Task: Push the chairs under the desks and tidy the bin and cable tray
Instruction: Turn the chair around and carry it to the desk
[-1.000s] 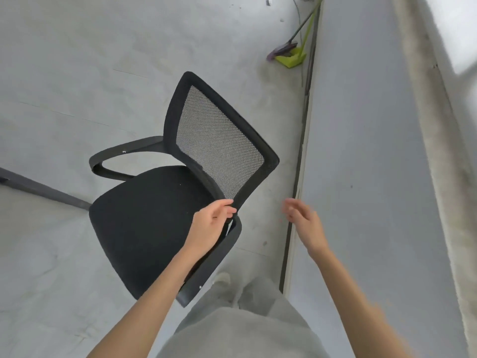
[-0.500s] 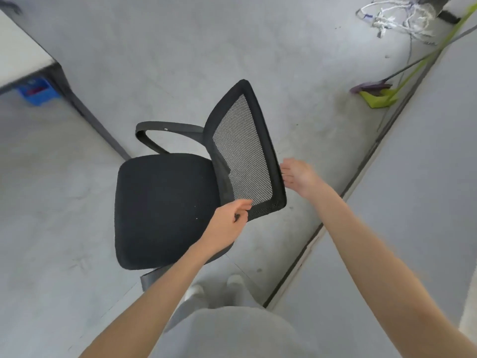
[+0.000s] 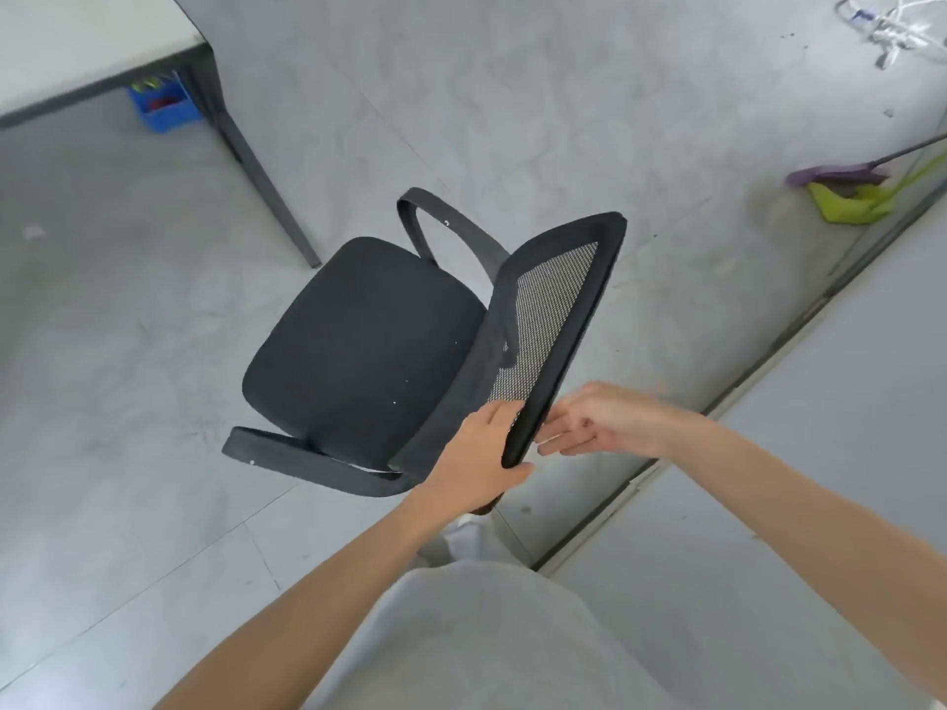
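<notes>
even daylight, soft blur, wide-angle bend

Black mesh-backed chair (image 3: 369, 340) stands apparently clear of the desk (image 3: 77, 53)

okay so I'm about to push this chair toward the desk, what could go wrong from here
1. The left hand grips only the near corner of the chair back, and the right hand is open beside it, so the chair may swivel off line when pushed.
2. The desk leg slants across the path ahead; the seat or far armrest could hit it.
3. A blue bin sits under the desk and could get bumped.
</notes>
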### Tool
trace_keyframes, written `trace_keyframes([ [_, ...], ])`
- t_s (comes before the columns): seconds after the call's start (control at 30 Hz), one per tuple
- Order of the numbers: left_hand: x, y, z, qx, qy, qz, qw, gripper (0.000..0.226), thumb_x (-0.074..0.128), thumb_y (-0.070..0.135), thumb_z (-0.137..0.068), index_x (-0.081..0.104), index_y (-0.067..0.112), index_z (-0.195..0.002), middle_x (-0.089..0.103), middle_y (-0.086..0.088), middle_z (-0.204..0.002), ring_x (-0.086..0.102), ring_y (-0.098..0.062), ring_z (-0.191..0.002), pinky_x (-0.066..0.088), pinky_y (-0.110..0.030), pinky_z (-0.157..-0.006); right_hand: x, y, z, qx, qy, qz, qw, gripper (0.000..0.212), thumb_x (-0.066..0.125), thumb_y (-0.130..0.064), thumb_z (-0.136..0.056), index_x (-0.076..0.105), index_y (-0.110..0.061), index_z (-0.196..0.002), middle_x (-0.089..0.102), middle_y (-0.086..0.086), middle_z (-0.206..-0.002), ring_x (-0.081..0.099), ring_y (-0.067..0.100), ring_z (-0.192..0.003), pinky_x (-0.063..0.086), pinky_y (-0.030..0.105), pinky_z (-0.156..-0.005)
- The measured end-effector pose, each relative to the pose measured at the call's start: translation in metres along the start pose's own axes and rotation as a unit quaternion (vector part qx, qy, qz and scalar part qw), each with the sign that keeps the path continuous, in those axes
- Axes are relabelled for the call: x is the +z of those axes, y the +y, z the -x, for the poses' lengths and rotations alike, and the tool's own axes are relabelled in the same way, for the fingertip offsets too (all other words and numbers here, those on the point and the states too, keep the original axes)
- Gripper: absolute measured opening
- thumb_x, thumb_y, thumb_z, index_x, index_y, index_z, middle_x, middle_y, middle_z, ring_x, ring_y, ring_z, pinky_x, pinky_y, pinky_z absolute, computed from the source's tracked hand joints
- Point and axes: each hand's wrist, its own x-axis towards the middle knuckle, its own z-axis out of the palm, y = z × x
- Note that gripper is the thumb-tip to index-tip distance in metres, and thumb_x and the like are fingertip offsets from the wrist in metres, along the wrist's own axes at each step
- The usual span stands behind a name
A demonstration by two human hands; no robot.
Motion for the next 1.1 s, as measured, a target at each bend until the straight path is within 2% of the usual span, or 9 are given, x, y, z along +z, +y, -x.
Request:
trace_keyframes([
  [0.1, -0.004, -0.018, 0.024, 0.013, -0.018, -0.049, 0.999, 0.068, 0.059, 0.019, -0.078, 0.029, 0.017, -0.14, 0.038, -0.001, -0.139, 0.038, -0.02, -0.125, 0.036, -0.032, -0.102, 0.01, 0.005, 0.008, -0.012, -0.047, 0.126, 0.991, 0.032, 0.035, -0.002, -0.091, 0.059, -0.011, -0.11, 0.067, 0.003, -0.107, 0.066, 0.014, -0.1, 0.05, 0.032, -0.094],
  [0.2, -0.015, -0.034, 0.046, 0.015, -0.039, -0.063, 0.997, 0.07, 0.056, 0.018, -0.078, 0.027, 0.021, -0.141, 0.032, 0.005, -0.145, 0.033, -0.014, -0.13, 0.034, -0.031, -0.105, 0.01, 0.003, 0.014, -0.185, 0.079, 0.279, 0.939, 0.024, 0.049, -0.007, -0.088, 0.063, -0.018, -0.105, 0.067, -0.001, -0.109, 0.062, 0.011, -0.103, 0.046, 0.03, -0.098],
  [0.3, -0.024, -0.04, 0.064, 0.009, -0.052, -0.078, 0.996, 0.068, 0.054, 0.015, -0.08, 0.025, 0.022, -0.142, 0.028, 0.007, -0.147, 0.032, -0.012, -0.131, 0.031, -0.024, -0.105, -0.007, 0.01, 0.001, -0.311, 0.194, 0.566, 0.738, 0.048, 0.063, -0.01, -0.08, 0.052, -0.012, -0.127, 0.054, 0.003, -0.129, 0.051, 0.02, -0.12, 0.039, 0.03, -0.1],
  [0.37, -0.031, -0.047, 0.074, -0.003, -0.056, -0.082, 0.995, 0.067, 0.053, 0.013, -0.082, 0.025, 0.023, -0.142, 0.029, 0.008, -0.147, 0.035, -0.011, -0.128, 0.032, -0.019, -0.101, -0.02, 0.017, -0.017, -0.306, 0.202, 0.666, 0.649, 0.063, 0.076, -0.014, -0.069, 0.052, -0.008, -0.127, 0.055, 0.011, -0.128, 0.049, 0.029, -0.124, 0.04, 0.039, -0.101],
  [0.57, -0.028, -0.049, 0.086, -0.055, 0.035, -0.211, 0.975, 0.046, 0.056, 0.011, -0.077, 0.046, 0.016, -0.122, 0.054, 0.001, -0.118, 0.052, -0.019, -0.106, 0.047, -0.03, -0.08, -0.007, 0.014, -0.055, -0.38, 0.227, 0.689, 0.574, 0.038, 0.083, -0.013, -0.058, 0.066, -0.006, -0.091, 0.069, 0.008, -0.087, 0.067, 0.027, -0.08, 0.056, 0.034, -0.073],
  [0.7, -0.011, -0.042, 0.06, -0.044, 0.068, -0.268, 0.96, 0.041, 0.082, 0.019, -0.047, 0.065, 0.017, -0.084, 0.065, 0.006, -0.072, 0.063, -0.013, -0.063, 0.046, -0.021, -0.04, 0.01, 0.025, -0.068, -0.393, 0.288, 0.713, 0.503, 0.024, 0.057, 0.007, -0.064, 0.062, 0.0, -0.087, 0.068, 0.016, -0.083, 0.066, 0.032, -0.077, 0.056, 0.037, -0.075],
  [0.8, -0.018, -0.051, 0.059, -0.046, 0.049, -0.226, 0.972, 0.041, 0.068, 0.003, -0.067, 0.061, 0.009, -0.107, 0.068, -0.006, -0.096, 0.064, -0.025, -0.089, 0.054, -0.032, -0.058, 0.02, 0.028, -0.069, -0.38, 0.285, 0.72, 0.506, 0.029, 0.069, 0.003, -0.057, 0.065, 0.0, -0.085, 0.069, 0.017, -0.085, 0.067, 0.031, -0.079, 0.057, 0.037, -0.075],
  [0.97, -0.04, -0.085, 0.089, 0.033, 0.049, -0.249, 0.967, 0.061, 0.086, 0.015, -0.04, 0.069, 0.019, -0.098, 0.073, 0.008, -0.089, 0.07, -0.009, -0.076, 0.052, -0.017, -0.046, 0.028, 0.018, -0.07, -0.373, 0.193, 0.704, 0.572, 0.032, 0.078, -0.019, -0.055, 0.062, -0.011, -0.082, 0.065, 0.0, -0.073, 0.063, 0.019, -0.064, 0.052, 0.029, -0.051],
  [1.1, -0.056, -0.105, 0.108, 0.027, 0.037, -0.29, 0.956, 0.053, 0.086, 0.019, -0.042, 0.071, 0.022, -0.093, 0.073, 0.011, -0.087, 0.068, -0.006, -0.07, 0.046, -0.014, -0.045, 0.032, 0.02, -0.08, -0.35, 0.178, 0.682, 0.616, 0.037, 0.074, -0.018, -0.054, 0.065, -0.009, -0.089, 0.069, 0.002, -0.083, 0.067, 0.022, -0.074, 0.055, 0.032, -0.054],
])
